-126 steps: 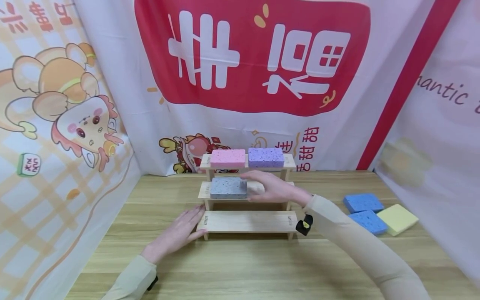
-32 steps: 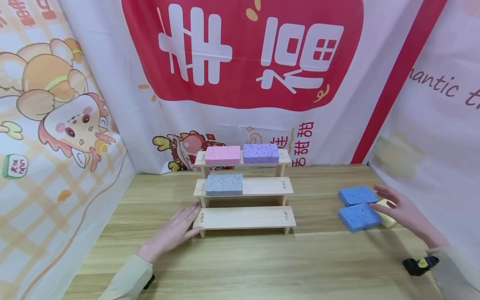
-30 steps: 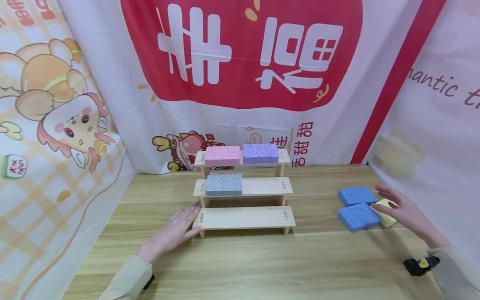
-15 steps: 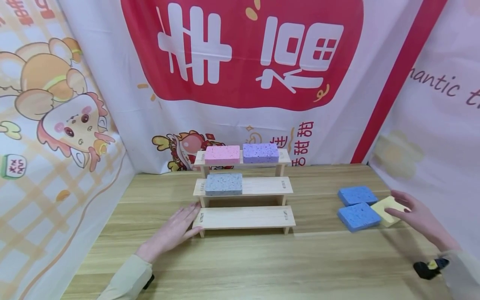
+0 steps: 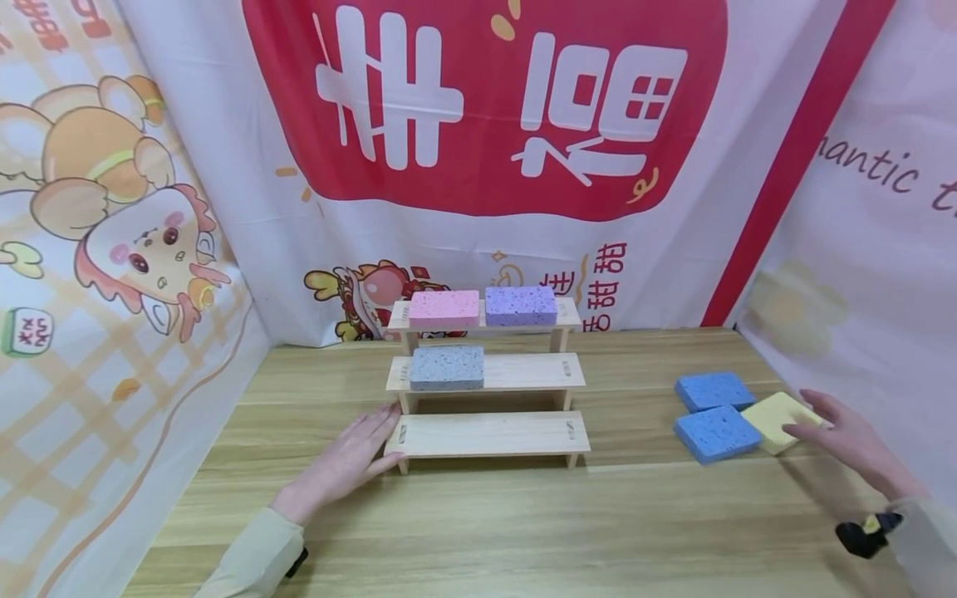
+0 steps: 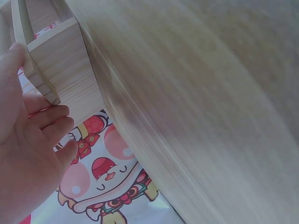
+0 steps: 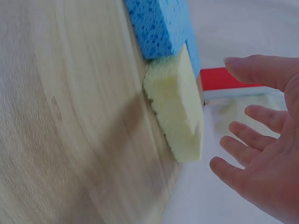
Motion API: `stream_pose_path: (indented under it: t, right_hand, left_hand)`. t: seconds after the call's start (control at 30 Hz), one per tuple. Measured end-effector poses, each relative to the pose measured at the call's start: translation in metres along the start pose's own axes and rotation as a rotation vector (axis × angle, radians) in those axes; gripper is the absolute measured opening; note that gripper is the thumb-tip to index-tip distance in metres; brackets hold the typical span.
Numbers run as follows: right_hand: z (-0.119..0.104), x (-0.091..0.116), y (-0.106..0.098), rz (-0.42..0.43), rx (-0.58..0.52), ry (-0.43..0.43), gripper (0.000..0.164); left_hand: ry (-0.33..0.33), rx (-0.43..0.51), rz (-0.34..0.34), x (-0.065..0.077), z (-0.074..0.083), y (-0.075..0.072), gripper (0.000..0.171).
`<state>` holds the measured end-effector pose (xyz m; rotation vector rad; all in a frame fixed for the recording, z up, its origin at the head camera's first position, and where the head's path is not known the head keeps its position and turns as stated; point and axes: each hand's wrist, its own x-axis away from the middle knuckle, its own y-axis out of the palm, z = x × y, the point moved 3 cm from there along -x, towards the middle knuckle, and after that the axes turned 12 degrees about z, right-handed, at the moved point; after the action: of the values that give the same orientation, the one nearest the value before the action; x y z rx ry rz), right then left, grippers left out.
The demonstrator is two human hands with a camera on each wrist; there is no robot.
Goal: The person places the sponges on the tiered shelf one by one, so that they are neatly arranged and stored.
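A three-tier wooden display rack [image 5: 486, 433] stands on the table in the head view. My left hand [image 5: 340, 461] holds the left end of its lowest tier, thumb at the front corner and fingers at the back; the left wrist view shows the fingers [image 6: 49, 116] bent beside the board. On the right lies a pale yellow sponge [image 5: 773, 418], beside two blue speckled sponges [image 5: 716, 432]. My right hand [image 5: 848, 440] hovers at the yellow sponge's right side, thumb and fingers spread apart. In the right wrist view this hand [image 7: 266, 135] holds nothing, and the yellow sponge [image 7: 175, 107] lies beyond the fingertips.
A pink sponge [image 5: 444, 308] and a purple sponge [image 5: 520, 306] sit on the top tier. A grey-blue sponge [image 5: 447, 368] occupies the left of the middle tier. Printed cloth [image 5: 478, 241] walls enclose the wood-grain table [image 5: 478, 531] at back and sides.
My right hand has left the grey-blue sponge on the middle tier and moved over to the sponges on the right. Lately it shifted slightly rightward, uncovering the yellow sponge. My left hand stays put.
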<state>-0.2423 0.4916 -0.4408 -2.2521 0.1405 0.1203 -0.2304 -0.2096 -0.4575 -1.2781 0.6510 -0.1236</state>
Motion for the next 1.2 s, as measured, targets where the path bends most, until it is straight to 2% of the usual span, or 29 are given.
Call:
stream_pose_path:
  t: [0.63, 1.2]
  right_hand:
    - [0.032, -0.017, -0.001, -0.069, 0.041, 0.088, 0.088]
    - [0.038, -0.022, 0.0, -0.122, 0.043, 0.133, 0.09]
  left_hand:
    - [0.004, -0.013, -0.003, 0.0, 0.001, -0.001, 0.075]
    - [0.011, -0.01, 0.012, 0.0, 0.001, -0.001, 0.076]
